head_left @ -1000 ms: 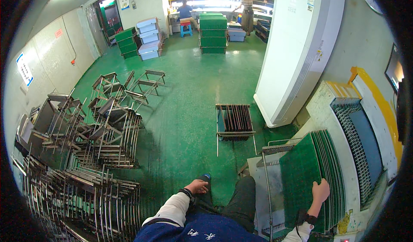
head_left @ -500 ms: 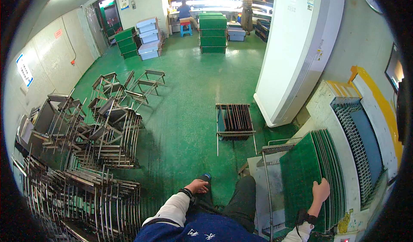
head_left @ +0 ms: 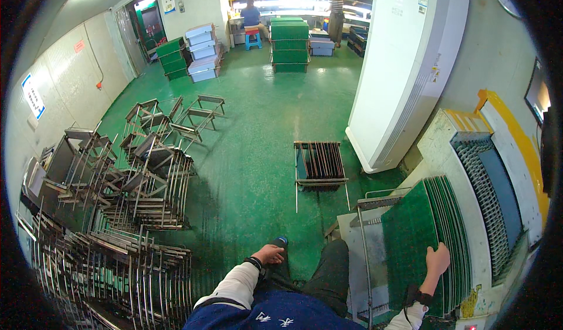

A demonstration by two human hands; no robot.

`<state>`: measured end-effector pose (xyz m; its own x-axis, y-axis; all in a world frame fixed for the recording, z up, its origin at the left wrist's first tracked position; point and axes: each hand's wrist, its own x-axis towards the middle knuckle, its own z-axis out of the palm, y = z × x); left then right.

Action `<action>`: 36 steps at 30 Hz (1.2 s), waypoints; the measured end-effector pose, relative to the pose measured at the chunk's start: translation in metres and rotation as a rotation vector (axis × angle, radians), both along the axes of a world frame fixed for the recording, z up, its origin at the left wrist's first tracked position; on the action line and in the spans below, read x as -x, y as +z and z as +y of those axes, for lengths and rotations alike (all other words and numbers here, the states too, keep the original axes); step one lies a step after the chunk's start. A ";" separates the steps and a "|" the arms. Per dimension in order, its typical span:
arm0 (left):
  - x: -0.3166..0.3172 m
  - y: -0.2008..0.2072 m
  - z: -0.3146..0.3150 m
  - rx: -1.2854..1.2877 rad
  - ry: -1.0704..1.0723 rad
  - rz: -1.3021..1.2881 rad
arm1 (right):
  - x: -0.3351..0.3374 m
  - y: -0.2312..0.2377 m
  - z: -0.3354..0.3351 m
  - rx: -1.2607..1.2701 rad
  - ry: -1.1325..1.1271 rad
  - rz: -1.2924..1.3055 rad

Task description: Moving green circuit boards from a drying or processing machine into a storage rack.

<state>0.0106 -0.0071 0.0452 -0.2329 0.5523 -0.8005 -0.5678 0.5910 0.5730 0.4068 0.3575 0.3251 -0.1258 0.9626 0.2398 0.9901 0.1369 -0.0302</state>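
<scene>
Several large green panels (head_left: 410, 230), looking like circuit boards, stand on edge side by side in a metal rack (head_left: 365, 259) at my lower right. My right hand (head_left: 437, 262) is at the upper edges of these panels, its fingers closed around an edge; exactly which panel it grips is partly hidden. My left hand (head_left: 268, 254) hangs in front of my body, above my left leg, with its fingers curled in and nothing seen in them. It is apart from the rack and the panels.
Metal rack frames (head_left: 141, 265) crowd the left side. A smaller rack of upright dark panels (head_left: 319, 163) stands on the green floor ahead. To the right are a tall white cabinet (head_left: 399, 66) and a machine with rows of rollers (head_left: 484, 207). People work at a lit bench (head_left: 319, 10) far back.
</scene>
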 end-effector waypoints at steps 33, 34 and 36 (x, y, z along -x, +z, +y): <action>-0.002 0.006 0.001 -0.003 0.031 -0.010 | 0.005 0.007 -0.003 0.037 -0.013 0.061; -0.001 0.006 0.001 -0.001 0.029 -0.010 | 0.005 0.007 -0.003 0.029 -0.012 0.066; -0.001 0.006 0.002 0.004 0.021 -0.011 | 0.007 0.011 -0.005 0.042 -0.013 0.063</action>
<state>0.0117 -0.0056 0.0511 -0.2356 0.5443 -0.8051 -0.5864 0.5810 0.5644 0.4002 0.3525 0.3366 -0.0987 0.9736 0.2060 0.9878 0.1209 -0.0981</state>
